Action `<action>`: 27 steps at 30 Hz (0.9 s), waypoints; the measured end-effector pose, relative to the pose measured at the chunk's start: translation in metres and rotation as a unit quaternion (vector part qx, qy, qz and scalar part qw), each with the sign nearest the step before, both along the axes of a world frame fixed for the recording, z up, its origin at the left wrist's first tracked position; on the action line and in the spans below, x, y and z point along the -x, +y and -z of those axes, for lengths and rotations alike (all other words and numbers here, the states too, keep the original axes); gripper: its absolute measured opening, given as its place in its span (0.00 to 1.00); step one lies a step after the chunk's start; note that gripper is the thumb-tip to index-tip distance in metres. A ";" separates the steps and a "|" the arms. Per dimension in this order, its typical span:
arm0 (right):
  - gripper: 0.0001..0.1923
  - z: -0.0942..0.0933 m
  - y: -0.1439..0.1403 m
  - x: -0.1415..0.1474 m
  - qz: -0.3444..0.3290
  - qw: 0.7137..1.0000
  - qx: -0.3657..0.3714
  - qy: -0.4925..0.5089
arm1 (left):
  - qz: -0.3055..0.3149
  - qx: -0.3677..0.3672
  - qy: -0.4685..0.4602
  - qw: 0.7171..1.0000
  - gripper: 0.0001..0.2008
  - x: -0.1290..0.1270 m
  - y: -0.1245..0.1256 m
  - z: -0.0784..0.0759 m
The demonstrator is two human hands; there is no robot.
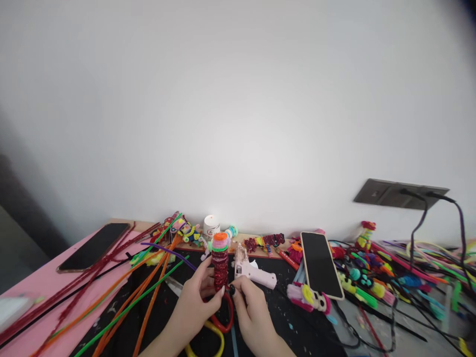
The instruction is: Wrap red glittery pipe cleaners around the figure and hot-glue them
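Note:
My left hand point(199, 297) is wrapped round a pipe-cleaner figure point(220, 267) and holds it upright. Dark red tinsel is wound into its body, with green, pink and orange rings stacked on top. Close to the figure's base, my right hand point(251, 307) has its thumb and forefinger pinched together. A small dark spot shows at those fingertips, too small to name. Beneath the hands lie scissors with red handles point(227, 317) and a yellow-handled pair point(215, 337), partly covered. A pale pink glue gun point(256, 274) rests just behind my right hand.
Loose pipe cleaners point(148, 292) spread across the left side, over a pink sheet point(40, 277) with a dark phone point(94, 246). A paper cup point(211, 226) stands by the wall. At right are a light-framed phone point(322, 265), a pipe-cleaner doll point(309, 298) and black cables point(462, 233).

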State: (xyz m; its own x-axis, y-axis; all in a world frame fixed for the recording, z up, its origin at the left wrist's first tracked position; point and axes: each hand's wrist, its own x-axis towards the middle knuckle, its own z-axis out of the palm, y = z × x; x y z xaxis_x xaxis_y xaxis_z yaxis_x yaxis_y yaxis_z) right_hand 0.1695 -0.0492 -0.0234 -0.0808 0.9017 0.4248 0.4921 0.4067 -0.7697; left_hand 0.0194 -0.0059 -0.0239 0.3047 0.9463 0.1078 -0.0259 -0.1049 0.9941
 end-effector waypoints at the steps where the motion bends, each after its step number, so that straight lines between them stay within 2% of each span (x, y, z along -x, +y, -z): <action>1: 0.09 0.000 0.000 0.000 0.003 1.000 0.003 -0.001 | 0.000 0.000 -0.001 1.000 0.31 0.000 0.000 0.000; 15: 0.10 -0.002 0.002 0.000 0.027 0.999 0.022 0.002 | 0.024 0.000 -0.006 1.000 0.31 -0.001 -0.002 -0.001; 27: 0.10 0.001 0.000 0.000 -0.003 1.000 -0.010 -0.011 | 0.030 0.016 -0.024 0.999 0.31 -0.001 0.000 0.002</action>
